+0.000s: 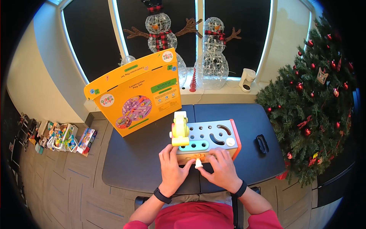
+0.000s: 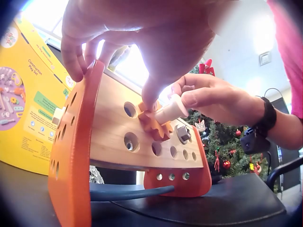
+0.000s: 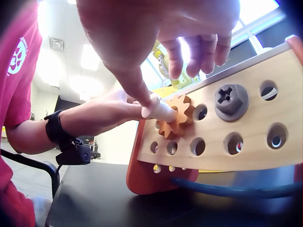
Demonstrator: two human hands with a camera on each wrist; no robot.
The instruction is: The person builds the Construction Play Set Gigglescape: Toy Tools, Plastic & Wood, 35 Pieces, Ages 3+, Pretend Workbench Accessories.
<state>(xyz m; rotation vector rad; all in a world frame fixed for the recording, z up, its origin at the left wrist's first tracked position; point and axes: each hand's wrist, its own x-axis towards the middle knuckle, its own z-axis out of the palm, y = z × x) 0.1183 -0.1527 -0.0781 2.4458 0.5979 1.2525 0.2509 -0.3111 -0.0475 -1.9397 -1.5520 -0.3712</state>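
A toy workbench (image 1: 213, 133) with a blue top, wooden sides and red ends stands on the table. Against its near side sits an orange gear (image 2: 154, 124), with a white peg (image 3: 160, 110) sticking out through the middle. My right hand (image 1: 222, 171) holds the peg at its head with the thumb, its other fingers over the bench's top edge. My left hand (image 1: 173, 171) grips the bench's left end with curled fingers, thumb down at the gear beside the peg. A grey bolt (image 3: 231, 101) sits in another hole of that panel.
A yellow piece (image 1: 180, 129) stands on the bench's left top. Behind it is an orange play-set box (image 1: 152, 103). A black strap (image 1: 262, 144) lies at the right on the dark table (image 1: 141, 164). A decorated tree (image 1: 305, 103) stands beyond the table's right side.
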